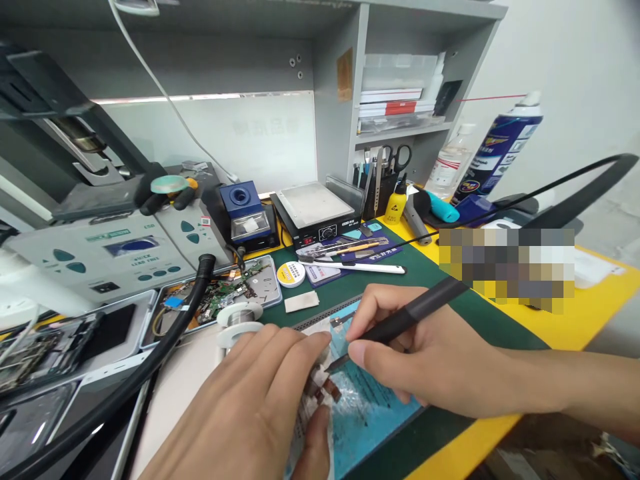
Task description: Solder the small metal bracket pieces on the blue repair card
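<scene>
My right hand [440, 353] grips a black soldering iron [407, 317] like a pen; its cord loops back to the left. The iron's dark tip points down-left to a small electronic part [330, 388] with a copper-brown flex end. Whether tip and part touch, I cannot tell. My left hand [245, 393] pinches that part between thumb and fingers, which hide much of it. Under both hands lies a blue printed sheet [365, 433] in a shiny clear cover. A spool of solder wire [241, 317] stands just beyond my left fingers.
A black hose [175, 340] crosses the left side, before a grey rework station [125, 253]. Circuit boards fill a tray [273, 280]. Behind are a hot plate [317, 207], a white-handled brush [370, 268] and a round tin [291, 273]. Bottles and a spray can [500, 153] stand at right.
</scene>
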Demonstrator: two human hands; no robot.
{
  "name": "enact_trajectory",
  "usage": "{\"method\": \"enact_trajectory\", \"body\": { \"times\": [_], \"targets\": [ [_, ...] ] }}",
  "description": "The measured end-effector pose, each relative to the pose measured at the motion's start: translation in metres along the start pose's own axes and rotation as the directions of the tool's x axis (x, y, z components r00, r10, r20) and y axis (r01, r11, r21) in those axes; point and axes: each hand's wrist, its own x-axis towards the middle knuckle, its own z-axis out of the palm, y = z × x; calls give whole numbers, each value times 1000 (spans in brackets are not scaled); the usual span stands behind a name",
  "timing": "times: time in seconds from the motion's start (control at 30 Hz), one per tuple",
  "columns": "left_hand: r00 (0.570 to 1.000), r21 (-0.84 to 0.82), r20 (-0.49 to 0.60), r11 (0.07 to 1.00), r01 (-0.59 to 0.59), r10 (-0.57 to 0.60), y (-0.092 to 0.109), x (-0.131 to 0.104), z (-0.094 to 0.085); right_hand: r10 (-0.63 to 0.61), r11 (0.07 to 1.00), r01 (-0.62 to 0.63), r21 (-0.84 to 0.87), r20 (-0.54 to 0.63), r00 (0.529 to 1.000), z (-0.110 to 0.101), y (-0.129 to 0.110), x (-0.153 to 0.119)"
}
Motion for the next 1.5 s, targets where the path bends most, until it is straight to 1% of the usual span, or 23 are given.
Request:
{"method": "enact_trajectory", "body": {
  "times": [0.2,0.4,0.57,0.7,0.73,0.77,0.97,1.2,1.5],
  "targets": [
    [1000,-45,24,999,19,-18,2,3,0,6,999,-7,-31,-13,1000,-1,-1,0],
    [998,-23,50,999,26,-25,3,3,-2,-4,999,4,-39,-15,1000,-1,-1,0],
    [998,-17,44,999,41,-40,-1,-3,0,-12,999,11,-43,-19,1000,-1,1,0],
    [996,5,72,999,46,-46,-4,-7,1,-9,999,8,-50,-22,1000,-2,1,1],
    [997,10,72,999,32,-33,-4,-7,1,-6,999,5,-49,-20,1000,-2,1,1],
    [998,17,53,999,36,-37,-4,-7,1,-4,999,3,-49,-20,1000,-2,0,1],
    [998,17,20,998,65,-65,0,-1,0,26,996,-28,-87,-27,999,-3,1,0],
    [995,-5,31,995,96,-96,-1,-1,-5,55,988,-59,-143,-36,998,-4,1,-1],
    [994,-4,37,995,102,-102,-3,-2,-3,68,987,-74,-145,-43,997,-3,0,0]
  ]
}}
